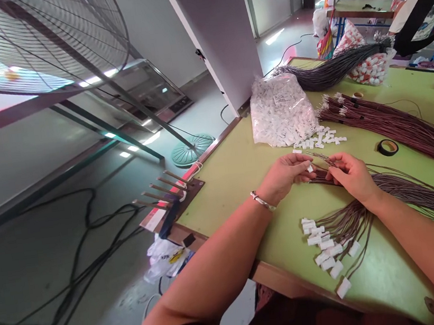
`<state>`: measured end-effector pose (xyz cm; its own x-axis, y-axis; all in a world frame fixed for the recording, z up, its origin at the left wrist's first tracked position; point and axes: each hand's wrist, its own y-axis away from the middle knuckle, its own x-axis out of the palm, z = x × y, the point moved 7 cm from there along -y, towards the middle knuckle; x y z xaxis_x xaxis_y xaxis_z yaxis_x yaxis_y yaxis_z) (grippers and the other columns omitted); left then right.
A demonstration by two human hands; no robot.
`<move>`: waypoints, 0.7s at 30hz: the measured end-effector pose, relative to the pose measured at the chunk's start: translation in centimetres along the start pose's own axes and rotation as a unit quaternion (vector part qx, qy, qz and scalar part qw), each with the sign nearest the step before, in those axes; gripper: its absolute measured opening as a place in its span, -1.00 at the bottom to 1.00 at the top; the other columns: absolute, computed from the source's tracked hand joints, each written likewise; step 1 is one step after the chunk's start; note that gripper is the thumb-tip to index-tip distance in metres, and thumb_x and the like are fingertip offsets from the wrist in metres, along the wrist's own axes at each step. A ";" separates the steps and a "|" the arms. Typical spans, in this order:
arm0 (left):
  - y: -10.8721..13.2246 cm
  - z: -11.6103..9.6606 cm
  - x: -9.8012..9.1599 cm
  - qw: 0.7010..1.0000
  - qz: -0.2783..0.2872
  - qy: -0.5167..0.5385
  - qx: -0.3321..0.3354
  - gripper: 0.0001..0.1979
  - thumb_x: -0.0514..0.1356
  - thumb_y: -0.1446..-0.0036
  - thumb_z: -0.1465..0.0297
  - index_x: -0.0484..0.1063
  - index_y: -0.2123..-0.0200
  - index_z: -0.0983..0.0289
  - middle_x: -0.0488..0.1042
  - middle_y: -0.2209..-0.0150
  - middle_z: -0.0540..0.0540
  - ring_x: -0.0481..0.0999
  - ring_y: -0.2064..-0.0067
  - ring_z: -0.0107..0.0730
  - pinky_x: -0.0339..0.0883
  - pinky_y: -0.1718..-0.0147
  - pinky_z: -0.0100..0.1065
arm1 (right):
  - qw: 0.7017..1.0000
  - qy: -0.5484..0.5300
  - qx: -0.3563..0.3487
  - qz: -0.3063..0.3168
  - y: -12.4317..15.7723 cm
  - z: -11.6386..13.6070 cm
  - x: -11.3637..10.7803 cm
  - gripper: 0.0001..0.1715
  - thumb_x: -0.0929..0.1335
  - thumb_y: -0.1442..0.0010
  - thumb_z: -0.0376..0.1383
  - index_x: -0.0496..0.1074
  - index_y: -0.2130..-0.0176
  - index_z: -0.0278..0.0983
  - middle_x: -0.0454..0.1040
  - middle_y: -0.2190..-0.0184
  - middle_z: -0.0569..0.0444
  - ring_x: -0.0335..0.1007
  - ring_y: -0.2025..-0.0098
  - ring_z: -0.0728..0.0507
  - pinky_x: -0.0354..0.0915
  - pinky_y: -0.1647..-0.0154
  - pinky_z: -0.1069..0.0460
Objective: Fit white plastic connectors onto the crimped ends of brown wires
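Between the thumb and fingers of my left hand is a small white connector housing. My right hand pinches several thin brown wires, whose bare ends point toward the left hand. Below both hands, wires with white connectors on their ends lie fanned out on the green table. A long bundle of brown wires runs under my right wrist to the right. Loose white connectors lie just beyond my hands, beside a clear bag of them.
Dark red wire bundles and a black tape roll lie at the right. Farther back are a black wire bundle and a bag of red and white parts. A pegged block sits at the left edge; a fan stands beyond.
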<state>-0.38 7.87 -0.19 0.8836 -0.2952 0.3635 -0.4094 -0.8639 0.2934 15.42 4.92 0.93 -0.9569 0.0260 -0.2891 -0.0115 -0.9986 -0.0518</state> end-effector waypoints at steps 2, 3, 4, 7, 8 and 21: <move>-0.1 0.1 -0.1 1.000 -0.004 -0.005 0.002 -0.88 0.30 0.00 0.50 0.47 0.34 0.39 0.53 0.47 0.09 0.53 0.47 -0.47 0.37 0.45 -0.45 | 0.999 -0.032 0.013 -0.003 0.0 -0.2 0.0 -0.77 0.35 -0.01 -0.18 0.37 0.30 -0.26 0.49 0.56 0.11 0.28 0.58 -0.01 0.21 0.52 0.08; -0.2 0.1 -0.2 1.000 -0.004 -0.005 0.006 -0.87 0.30 0.01 0.50 0.49 0.32 0.39 0.53 0.46 0.09 0.53 0.46 -0.48 0.37 0.42 -0.43 | 0.999 -0.035 0.016 -0.001 0.0 -0.2 0.0 -0.80 0.35 -0.01 -0.19 0.36 0.36 -0.26 0.49 0.57 0.10 0.27 0.58 0.00 0.20 0.53 0.09; -0.2 0.1 -0.2 1.000 -0.004 -0.006 0.013 -0.85 0.29 0.02 0.51 0.50 0.31 0.39 0.53 0.45 0.09 0.52 0.45 -0.49 0.37 0.39 -0.42 | 0.999 -0.031 0.016 0.000 0.1 -0.2 0.0 -0.82 0.35 -0.01 -0.19 0.36 0.42 -0.26 0.48 0.57 0.10 0.25 0.59 0.01 0.19 0.53 0.09; -0.3 0.1 -0.2 0.999 0.007 -0.023 0.042 -0.78 0.29 0.06 0.54 0.54 0.26 0.37 0.54 0.40 0.08 0.46 0.45 -0.54 0.33 0.37 -0.42 | 1.000 0.006 0.005 -0.007 0.1 0.1 -0.3 -0.81 0.34 0.00 -0.20 0.35 0.53 -0.27 0.41 0.63 0.13 0.18 0.59 0.02 0.13 0.55 0.09; -0.3 0.0 -0.1 0.998 0.011 -0.036 0.054 -0.75 0.29 0.08 0.54 0.54 0.24 0.35 0.53 0.40 0.07 0.44 0.45 -0.55 0.32 0.38 -0.42 | 1.000 0.016 0.002 -0.015 0.1 0.3 -0.4 -0.81 0.34 0.01 -0.21 0.35 0.54 -0.28 0.37 0.65 0.15 0.16 0.59 0.02 0.11 0.56 0.09; 0.3 -0.3 0.8 0.984 0.001 -0.161 0.078 -0.81 0.36 0.12 0.36 0.57 0.38 0.31 0.46 0.59 0.02 0.31 0.57 -0.56 0.16 0.58 -0.46 | 0.997 0.055 -0.038 -0.038 0.3 0.7 -0.6 -0.83 0.34 0.00 -0.21 0.37 0.47 -0.28 0.27 0.62 0.18 0.12 0.56 0.02 0.10 0.54 0.09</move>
<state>0.20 7.49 0.43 0.9191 -0.3896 0.0581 -0.3939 -0.9076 0.1455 15.81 4.58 1.81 -0.9163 0.1105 -0.3850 -0.0569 -0.9873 -0.1480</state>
